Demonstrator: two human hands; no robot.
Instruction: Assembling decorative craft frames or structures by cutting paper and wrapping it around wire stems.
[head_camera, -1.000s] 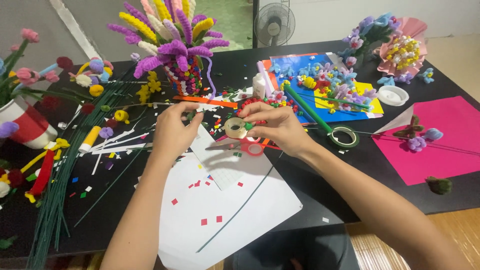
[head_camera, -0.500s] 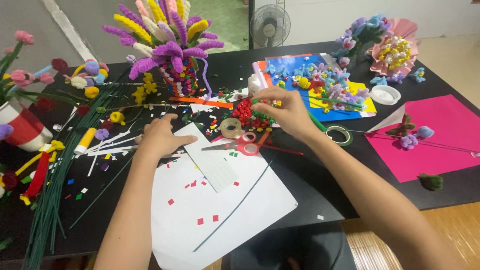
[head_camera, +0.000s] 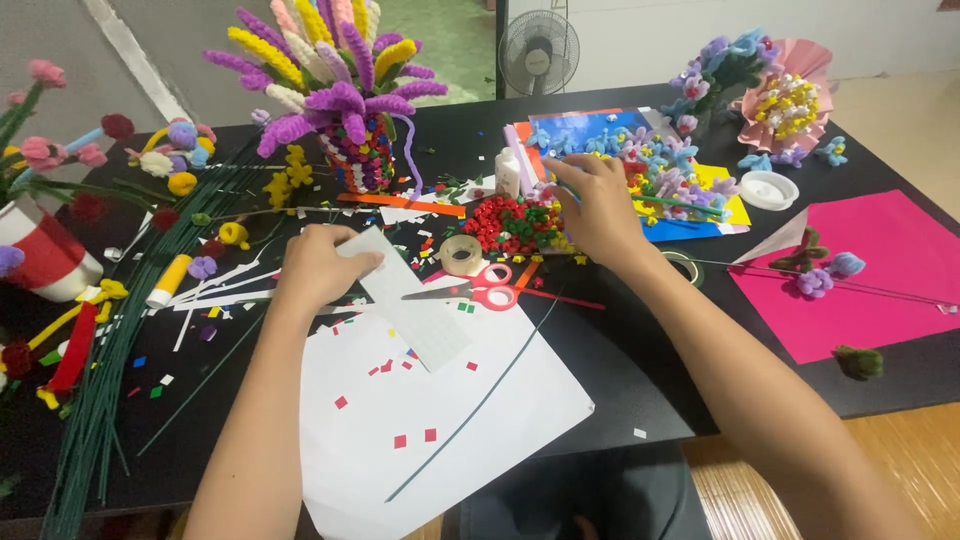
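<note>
Head view: the left hand (head_camera: 318, 265) pinches one end of a white paper strip (head_camera: 415, 300) between thumb and fingers; the strip runs away from that grip toward the white sheet (head_camera: 450, 420) beneath. It looks light, thin and floppy, likely to crease, so it is best taken flat by an edge. The right hand (head_camera: 597, 205) reaches past the bead pile (head_camera: 515, 222), fingers curled by the blue paper (head_camera: 590, 130); whether it grasps anything I cannot tell. Scissors (head_camera: 475, 290) lie just beside the strip.

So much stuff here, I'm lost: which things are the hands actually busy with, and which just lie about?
In hand:
left hand on white paper strip
right hand at small paper flowers

Lying about:
scissors
tape roll
pink sheet
fan
</note>
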